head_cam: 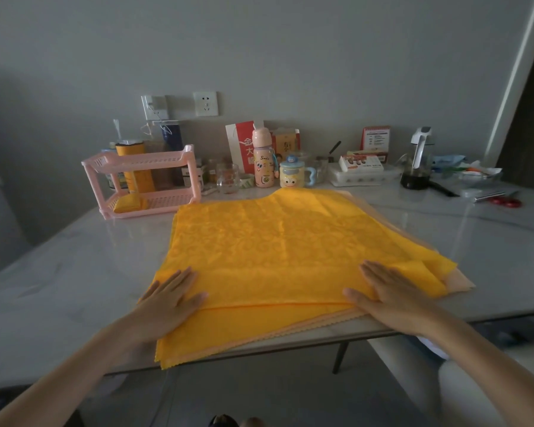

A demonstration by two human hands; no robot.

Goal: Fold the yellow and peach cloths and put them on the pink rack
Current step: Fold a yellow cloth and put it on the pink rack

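While both palms lie flat on the stack, I read the head view as the smoothing stage, with no fold of this pair yet made. The left hand (170,298) and the right hand (392,291) press with straight, spread fingers on the near part of the yellow cloth (278,241); neither grips anything. That cloth is spread across the table (74,272), its near edge hanging just over the front rim. The peach cloth (463,283) lies under it, showing only as a thin border along the near and right sides. In my judgement, the next move calls for pinching the near corners of both layers together and carrying them to the far edge, keeping the layers aligned. The pink rack (148,180) stands far left, just beside the cloth's far-left corner, with a small yellow bundle (128,202) on its lower shelf. The tabletop is pale, glossy and marble-like. Along the grey wall stand a pink bottle (263,161), a cartoon mug (292,175), a dark pitcher (416,167) and red scissors (506,201), below two wall sockets (206,103). The room is dim.
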